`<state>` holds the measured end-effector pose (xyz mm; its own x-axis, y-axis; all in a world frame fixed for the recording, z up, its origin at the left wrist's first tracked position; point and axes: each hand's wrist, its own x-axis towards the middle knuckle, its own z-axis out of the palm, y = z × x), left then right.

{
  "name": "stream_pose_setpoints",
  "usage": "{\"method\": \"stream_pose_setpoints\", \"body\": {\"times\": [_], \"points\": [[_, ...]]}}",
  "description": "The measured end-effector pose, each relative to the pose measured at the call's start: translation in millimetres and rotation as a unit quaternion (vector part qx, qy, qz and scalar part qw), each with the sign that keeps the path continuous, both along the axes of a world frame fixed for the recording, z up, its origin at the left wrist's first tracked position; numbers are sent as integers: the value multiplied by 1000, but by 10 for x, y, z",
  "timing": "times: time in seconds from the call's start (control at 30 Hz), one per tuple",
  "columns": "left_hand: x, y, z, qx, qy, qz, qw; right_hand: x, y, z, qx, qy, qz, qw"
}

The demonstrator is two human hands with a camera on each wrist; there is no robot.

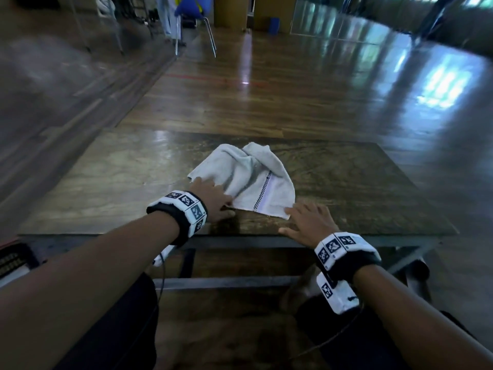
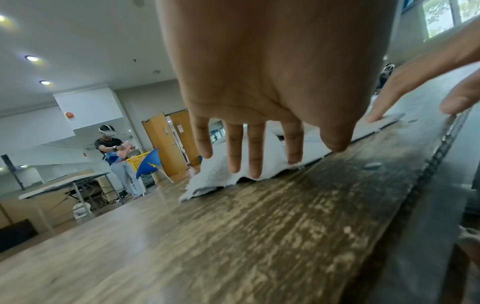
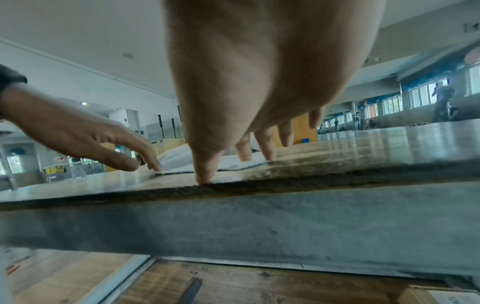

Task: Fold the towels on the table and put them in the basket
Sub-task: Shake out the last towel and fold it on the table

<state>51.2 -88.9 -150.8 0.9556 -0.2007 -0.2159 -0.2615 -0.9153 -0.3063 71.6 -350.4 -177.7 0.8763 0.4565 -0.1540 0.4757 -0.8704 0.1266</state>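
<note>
A rumpled white towel (image 1: 248, 180) with a checkered stripe lies near the front middle of the worn wooden table (image 1: 106, 182). My left hand (image 1: 210, 196) rests flat on the towel's near left edge. Its fingers (image 2: 255, 164) are straight and lie on the cloth (image 2: 215, 174). My right hand (image 1: 306, 217) is spread at the towel's near right corner. Its fingertips (image 3: 267, 152) touch the cloth (image 3: 182, 158) and its thumb presses the table's front edge (image 3: 233, 216). Neither hand grips anything. The far half of the towel is bunched into folds.
A woven-looking thing (image 1: 10, 260), cut off by the frame, sits low at my left. Beyond the table is glossy wood floor, with a blue chair (image 1: 194, 9) far back. Another person (image 2: 114, 156) stands by a yellow basket (image 2: 137, 162) and a folding table (image 2: 64, 183).
</note>
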Motion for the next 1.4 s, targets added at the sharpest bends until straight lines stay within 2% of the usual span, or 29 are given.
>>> {"method": "stream_pose_setpoints", "body": {"times": [0.1, 0.17, 0.27, 0.33, 0.4, 0.57, 0.67, 0.83, 1.03, 1.2, 1.4], "points": [[-44, 35, 7, 16, -4, 25, 1000, -63, -56, -21, 6, -11, 42, 999], [-74, -65, -15, 1, -33, 15, 999, -109, -29, -35, 11, -9, 72, 997], [-147, -352, -120, -115, -55, -46, 991, -123, 15, -12, 72, 3, 91, 993], [-221, -507, -242, -164, -35, -43, 985, -80, 19, 27, 104, 7, 92, 990], [-302, -580, -375, -181, -50, -29, 982, -35, 25, 39, 105, 6, 78, 991], [-351, -532, -405, -141, -81, -28, 986, -14, 101, -60, 40, -18, 61, 997], [-323, -532, -353, -114, -79, -16, 990, -44, 165, -89, 43, -46, 48, 997], [-379, -635, -294, -69, -84, 18, 994, -226, 283, -169, 85, -40, 53, 994], [-535, -614, -354, -149, -101, 5, 984, -297, 232, -180, 152, -81, 35, 984], [-591, -706, -392, -171, -103, 45, 979, -292, 264, -150, 178, -94, 20, 979], [-571, -542, -274, -201, -50, 35, 978, -347, 237, -239, 208, -96, -9, 973]]}}
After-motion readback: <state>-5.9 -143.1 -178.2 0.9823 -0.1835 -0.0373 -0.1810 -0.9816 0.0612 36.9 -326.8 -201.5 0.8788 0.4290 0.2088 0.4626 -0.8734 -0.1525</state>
